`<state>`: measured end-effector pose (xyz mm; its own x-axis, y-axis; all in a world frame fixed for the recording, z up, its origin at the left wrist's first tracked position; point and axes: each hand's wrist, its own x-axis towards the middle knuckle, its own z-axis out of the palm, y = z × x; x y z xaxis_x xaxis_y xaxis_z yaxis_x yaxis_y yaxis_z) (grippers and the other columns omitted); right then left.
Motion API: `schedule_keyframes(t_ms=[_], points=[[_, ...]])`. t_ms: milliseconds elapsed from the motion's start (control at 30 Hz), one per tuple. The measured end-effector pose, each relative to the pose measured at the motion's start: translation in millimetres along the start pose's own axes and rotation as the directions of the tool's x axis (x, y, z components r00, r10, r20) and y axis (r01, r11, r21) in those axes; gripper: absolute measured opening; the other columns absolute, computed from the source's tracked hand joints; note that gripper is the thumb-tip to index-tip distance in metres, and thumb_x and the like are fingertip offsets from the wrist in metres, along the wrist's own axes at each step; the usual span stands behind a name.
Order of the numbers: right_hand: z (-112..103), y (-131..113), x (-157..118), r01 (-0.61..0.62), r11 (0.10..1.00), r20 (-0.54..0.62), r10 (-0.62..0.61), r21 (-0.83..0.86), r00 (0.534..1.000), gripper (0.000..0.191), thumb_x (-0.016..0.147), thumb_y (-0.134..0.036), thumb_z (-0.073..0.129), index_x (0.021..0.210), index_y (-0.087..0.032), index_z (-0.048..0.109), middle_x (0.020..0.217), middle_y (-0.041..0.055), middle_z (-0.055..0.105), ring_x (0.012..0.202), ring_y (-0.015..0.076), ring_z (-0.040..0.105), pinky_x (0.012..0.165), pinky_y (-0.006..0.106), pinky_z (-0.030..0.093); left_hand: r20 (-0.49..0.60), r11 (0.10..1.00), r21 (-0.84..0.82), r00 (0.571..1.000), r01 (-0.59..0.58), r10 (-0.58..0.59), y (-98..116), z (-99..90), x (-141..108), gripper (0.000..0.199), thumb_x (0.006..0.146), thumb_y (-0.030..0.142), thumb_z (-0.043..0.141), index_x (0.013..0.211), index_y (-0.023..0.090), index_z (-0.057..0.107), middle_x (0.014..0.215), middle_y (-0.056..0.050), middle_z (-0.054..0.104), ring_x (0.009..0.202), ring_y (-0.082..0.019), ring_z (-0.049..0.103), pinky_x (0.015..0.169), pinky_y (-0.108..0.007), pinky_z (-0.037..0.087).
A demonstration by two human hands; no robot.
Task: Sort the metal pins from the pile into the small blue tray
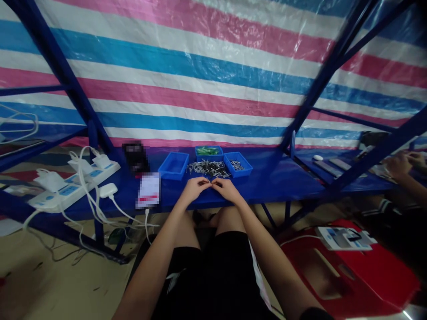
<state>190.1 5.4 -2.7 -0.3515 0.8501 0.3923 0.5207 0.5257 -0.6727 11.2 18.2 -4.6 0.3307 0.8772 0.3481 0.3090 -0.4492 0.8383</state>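
Note:
My left hand and my right hand meet at the front edge of the blue table, fingertips pinched close together. Whatever they hold is too small to make out. Just beyond them lies a loose pile of small metallic and dark pieces. Behind the pile, a blue bin contains green items. To its right, another blue bin has small metallic pieces in it. The blue bin on the left shows nothing inside.
On the left are a white power strip with chargers and cables, a phone and a dark object. Blue frame bars flank the table. At right are another person's hands and a red stool.

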Motion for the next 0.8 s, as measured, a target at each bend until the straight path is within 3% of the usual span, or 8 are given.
schedule_keyframes(t_ms=[133,233,467,700,800], points=[[-1.7,-1.3,-0.2,-0.025,0.995,-0.067,0.031,0.093,0.997,0.021,0.084,-0.032,0.048,0.096,-0.020,0.061,0.084,0.0013,0.065,0.076,0.0131,0.059,0.072,0.024,0.042,-0.046,0.999,-0.040,0.999,0.008,-0.010,-0.7,0.6,1.7,0.023,0.075,0.037,0.057,0.079,0.014,0.061,0.076,-0.004,0.065,0.073,-0.016,0.060,0.069,-0.026,0.046],[-2.8,-0.1,0.3,-0.025,0.989,-0.104,0.040,0.147,0.994,0.027,0.082,-0.034,0.052,0.104,-0.021,0.058,0.085,0.0014,0.064,0.077,0.0129,0.059,0.074,0.024,0.043,-0.014,1.000,-0.022,1.000,0.018,-0.019,-0.6,-0.9,2.2,0.026,0.074,0.038,0.058,0.080,0.013,0.062,0.075,-0.004,0.065,0.069,-0.016,0.059,0.066,-0.025,0.046],[-2.1,4.4,0.7,-0.026,0.992,-0.108,0.039,0.120,0.993,0.018,0.083,-0.034,0.049,0.085,-0.020,0.060,0.081,0.0006,0.064,0.075,0.0132,0.058,0.071,0.025,0.042,0.053,0.991,0.134,0.999,0.001,-0.008,4.0,-2.5,0.1,0.032,0.078,0.040,0.052,0.089,0.015,0.067,0.080,-0.005,0.068,0.067,-0.015,0.057,0.062,-0.025,0.042],[-2.7,4.5,1.5,-0.041,0.993,-0.136,0.056,0.113,0.989,0.019,0.082,-0.033,0.050,0.092,-0.020,0.059,0.082,0.0010,0.064,0.075,0.0134,0.058,0.071,0.025,0.042,0.072,0.981,0.195,0.997,0.000,-0.015,7.6,-1.4,0.4,0.032,0.079,0.040,0.051,0.087,0.015,0.069,0.077,-0.005,0.067,0.063,-0.015,0.055,0.059,-0.025,0.041],[-2.8,4.8,1.8,-0.034,0.996,-0.101,0.042,0.082,0.994,0.017,0.084,-0.031,0.046,0.086,-0.020,0.059,0.083,0.0014,0.064,0.076,0.0137,0.057,0.072,0.025,0.041,0.018,0.986,0.163,1.000,0.016,-0.019,5.9,-1.5,0.7,0.031,0.077,0.040,0.053,0.087,0.015,0.068,0.078,-0.005,0.067,0.067,-0.016,0.057,0.062,-0.026,0.044]])
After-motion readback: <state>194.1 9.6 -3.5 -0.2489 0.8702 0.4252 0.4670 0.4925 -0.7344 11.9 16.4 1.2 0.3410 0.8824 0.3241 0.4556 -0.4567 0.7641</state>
